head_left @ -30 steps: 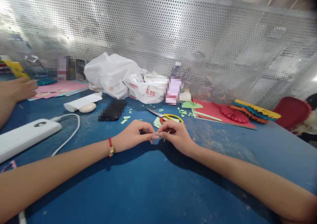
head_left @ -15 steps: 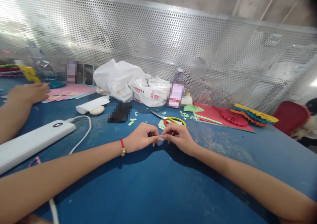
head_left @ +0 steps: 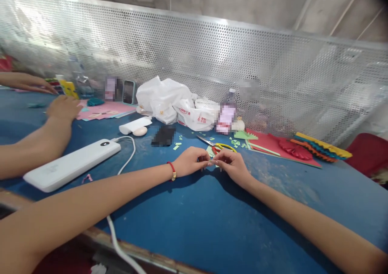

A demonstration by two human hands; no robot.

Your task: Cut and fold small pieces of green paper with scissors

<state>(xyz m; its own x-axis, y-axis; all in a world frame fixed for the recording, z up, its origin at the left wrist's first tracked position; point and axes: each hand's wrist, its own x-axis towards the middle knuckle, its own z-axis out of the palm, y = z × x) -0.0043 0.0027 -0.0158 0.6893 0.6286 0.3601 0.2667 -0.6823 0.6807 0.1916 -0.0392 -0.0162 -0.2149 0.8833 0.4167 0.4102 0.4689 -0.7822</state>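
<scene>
Over the blue table, my left hand (head_left: 190, 161), with a red cord bracelet (head_left: 172, 171) at its wrist, meets my right hand (head_left: 232, 165) at the fingertips. Thumbs and forefingers of both are closed in a pinch. Whatever lies between them is too small to make out. Just behind the hands rest scissors (head_left: 223, 146) with yellow and red handles, partly over pale green paper (head_left: 209, 151). Small green paper scraps (head_left: 235, 142) are scattered around them.
A white power bank (head_left: 72, 165) with a cable lies at left, near another person's hand (head_left: 63, 106). White plastic bags (head_left: 163, 98) and a phone (head_left: 226, 118) stand behind. Red paper (head_left: 263, 140) and folded paper strips (head_left: 323, 145) lie at right, before a perforated metal screen (head_left: 188, 47).
The view has swung left, so the table's things appear farther right. Another person's arm now shows at far left. My hands keep their fingertip pinch.
</scene>
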